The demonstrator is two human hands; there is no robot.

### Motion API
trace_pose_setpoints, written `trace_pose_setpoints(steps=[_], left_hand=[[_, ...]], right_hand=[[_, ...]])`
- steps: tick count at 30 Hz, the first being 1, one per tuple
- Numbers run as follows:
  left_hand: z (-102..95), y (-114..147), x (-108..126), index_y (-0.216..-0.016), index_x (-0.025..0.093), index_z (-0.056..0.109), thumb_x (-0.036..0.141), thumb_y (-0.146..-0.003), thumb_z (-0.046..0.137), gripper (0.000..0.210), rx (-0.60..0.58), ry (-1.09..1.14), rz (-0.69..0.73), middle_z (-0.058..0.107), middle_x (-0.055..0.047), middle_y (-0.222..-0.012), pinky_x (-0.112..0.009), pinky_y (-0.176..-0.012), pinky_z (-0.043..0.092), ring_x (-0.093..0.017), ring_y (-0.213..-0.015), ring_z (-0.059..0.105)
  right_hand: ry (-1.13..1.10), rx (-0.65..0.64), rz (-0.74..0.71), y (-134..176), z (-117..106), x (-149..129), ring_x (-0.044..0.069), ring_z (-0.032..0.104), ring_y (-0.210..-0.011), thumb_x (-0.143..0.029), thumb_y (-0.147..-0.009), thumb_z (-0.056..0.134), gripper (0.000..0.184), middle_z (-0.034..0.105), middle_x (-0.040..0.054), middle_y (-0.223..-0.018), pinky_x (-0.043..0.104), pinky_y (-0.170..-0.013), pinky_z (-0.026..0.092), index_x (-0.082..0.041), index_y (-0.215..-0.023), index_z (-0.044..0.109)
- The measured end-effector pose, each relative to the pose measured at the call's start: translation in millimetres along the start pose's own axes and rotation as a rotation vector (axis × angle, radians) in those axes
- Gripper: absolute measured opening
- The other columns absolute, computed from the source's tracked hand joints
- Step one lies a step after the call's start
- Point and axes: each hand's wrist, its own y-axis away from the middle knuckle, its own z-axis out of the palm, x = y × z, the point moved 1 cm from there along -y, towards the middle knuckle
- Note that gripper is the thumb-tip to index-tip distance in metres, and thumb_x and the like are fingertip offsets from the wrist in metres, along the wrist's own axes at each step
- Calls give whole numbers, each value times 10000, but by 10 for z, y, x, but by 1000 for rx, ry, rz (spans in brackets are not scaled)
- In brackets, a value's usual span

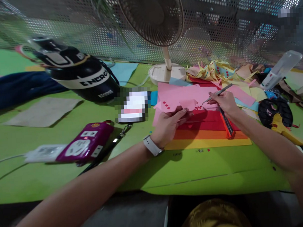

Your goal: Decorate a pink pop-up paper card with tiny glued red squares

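Note:
My left hand (168, 124) is closed on the edge of a pink sheet of paper (177, 95), which bears small red squares on its left part and near its right side. In my right hand (223, 102) is a pair of metal tweezers (219, 93), pinched between fingers and thumb. The tips of the tweezers point left, close to the red squares (198, 108); whether they grip a square is too small to tell. Under my hands lie red, orange and yellow sheets (208, 143). An orange-and-black cutter knife (226, 123) rests on them below my right hand.
A fan (167, 72) stands behind the papers. Left of them are a phone (133, 106), a purple power strip (86, 143) and a large black bottle (81, 73). On the right are paper scraps (222, 70), a clear bottle (281, 69) and a yellow glue gun (282, 128).

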Motion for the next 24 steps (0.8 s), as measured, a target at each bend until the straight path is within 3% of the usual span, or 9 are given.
trace_pose_setpoints(steps=[6, 14, 24], left_hand=[[29, 62, -55, -797, 159, 707, 311, -680, 843, 235, -68, -100, 139, 758, -25, -802, -373, -890, 584, -192, -803, 741], [73, 148, -112, -870, 147, 732, 308, -694, 842, 263, -102, -151, 184, 776, -50, -885, -365, -869, 608, -197, -820, 747], [127, 207, -75, -950, 151, 738, 276, -701, 838, 296, -173, -135, 186, 779, -66, -955, -425, -915, 597, -214, -852, 748]], right_hand=[[-55, 129, -132, 53, -241, -277, 127, 701, -555, -409, -704, 824, 291, 707, 10, -584, 177, -484, 509, -163, -662, 674], [-166, -44, -149, 463, 96, -426, 142, 706, -566, -519, -650, 828, 337, 737, 9, -654, 217, -483, 489, -206, -695, 708], [-188, -43, -149, 506, 161, -373, 158, 716, -580, -510, -656, 827, 355, 720, 14, -620, 211, -448, 416, -189, -707, 685]])
